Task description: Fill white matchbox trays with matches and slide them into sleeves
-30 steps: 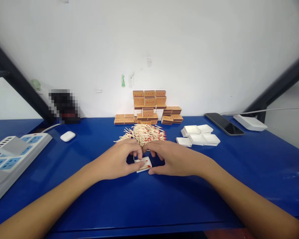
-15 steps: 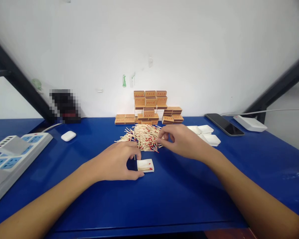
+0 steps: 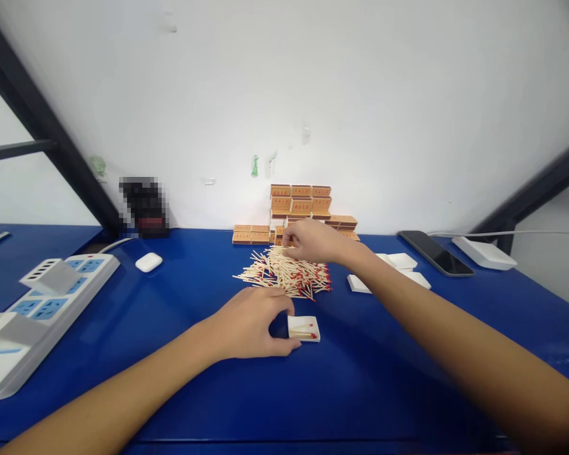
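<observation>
A small white matchbox tray (image 3: 304, 321) lies on the blue table with a few red-tipped matches in it. My left hand (image 3: 256, 322) curves around its left end, thumb at the near edge and forefinger at the far corner, steadying it. Beyond the tray is a loose heap of matches (image 3: 284, 275), heads mostly to the right. At the back of that heap is my right hand (image 3: 313, 240), thumb and fingertips pinched together low over the sticks. What sits between those fingertips is too small to make out.
Stacked matchboxes (image 3: 301, 205) stand against the wall behind the heap. More white trays (image 3: 401, 260) lie to the right, near a phone (image 3: 434, 251) and a white device (image 3: 484, 253). On the left are a white earphone case (image 3: 148, 261) and a power strip (image 3: 57, 303).
My right hand has moved from the heap's right side to its back, and its fingers have drawn into a pinch. The view has shifted slightly; my left hand stays at the tray.
</observation>
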A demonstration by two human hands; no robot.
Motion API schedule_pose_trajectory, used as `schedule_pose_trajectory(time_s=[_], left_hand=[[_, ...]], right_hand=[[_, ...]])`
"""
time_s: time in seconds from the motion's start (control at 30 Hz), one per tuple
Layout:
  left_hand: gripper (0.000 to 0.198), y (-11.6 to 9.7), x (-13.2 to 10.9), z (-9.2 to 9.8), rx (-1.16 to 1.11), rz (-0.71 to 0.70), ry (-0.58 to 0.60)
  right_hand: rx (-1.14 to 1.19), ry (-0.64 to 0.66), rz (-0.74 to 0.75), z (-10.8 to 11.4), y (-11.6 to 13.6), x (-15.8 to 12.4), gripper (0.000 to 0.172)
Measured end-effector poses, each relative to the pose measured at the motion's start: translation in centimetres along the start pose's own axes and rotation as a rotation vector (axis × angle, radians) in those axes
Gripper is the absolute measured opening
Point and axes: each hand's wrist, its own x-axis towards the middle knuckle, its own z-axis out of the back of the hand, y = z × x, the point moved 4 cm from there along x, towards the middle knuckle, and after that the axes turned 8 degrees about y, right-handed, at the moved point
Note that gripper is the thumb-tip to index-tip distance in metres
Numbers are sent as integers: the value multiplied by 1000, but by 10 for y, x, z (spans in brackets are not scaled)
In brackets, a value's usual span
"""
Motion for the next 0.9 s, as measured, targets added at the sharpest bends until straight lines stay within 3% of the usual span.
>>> schedule_pose_trajectory(time_s=[0.43, 0.63, 0.9], left_hand=[[30, 4, -2, 4, 66, -35, -22], [31, 10, -2, 8, 106, -49, -45], [31, 14, -1, 9, 67, -23, -35]], right_hand=[[-22, 135, 34, -11, 5, 18, 22], [-13, 101, 94, -10, 2, 15, 37], [81, -6, 86, -7, -17, 6, 25]])
